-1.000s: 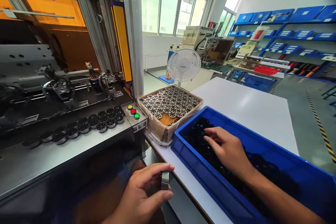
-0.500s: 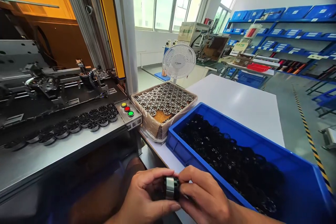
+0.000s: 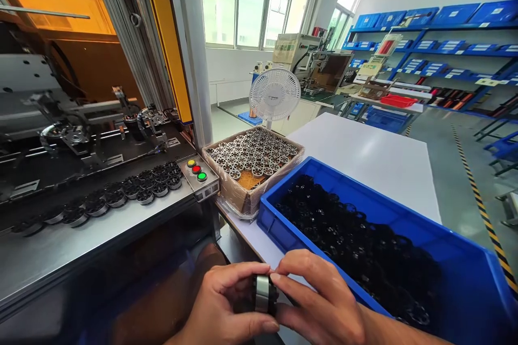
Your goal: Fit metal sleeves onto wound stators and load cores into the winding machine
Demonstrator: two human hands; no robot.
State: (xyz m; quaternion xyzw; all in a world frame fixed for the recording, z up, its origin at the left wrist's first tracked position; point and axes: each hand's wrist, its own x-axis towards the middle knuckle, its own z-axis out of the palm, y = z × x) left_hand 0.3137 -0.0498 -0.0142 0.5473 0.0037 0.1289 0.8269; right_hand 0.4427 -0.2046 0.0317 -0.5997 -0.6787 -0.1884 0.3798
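Observation:
Low in the head view, my left hand is closed round a small metal ring-shaped part with black plastic on its sides, which looks like a motor stator core. My right hand grips the same part from the right, thumb and fingers at its black face. Its far side is hidden by my fingers. To the right, a blue bin holds a heap of black plastic ring pieces. A plastic-wrapped cardboard box beyond it contains rows of bare metal cores.
On the machine's metal ledge at left stand rows of black-capped cores. A button box with yellow, red and green buttons sits at the ledge's end. Behind the cardboard box is a white fan. A white table lies under the bin.
My right fingers have shifted slightly on the part and spread a little, showing more of its black edge. My left hand keeps its hold. The view has moved slightly.

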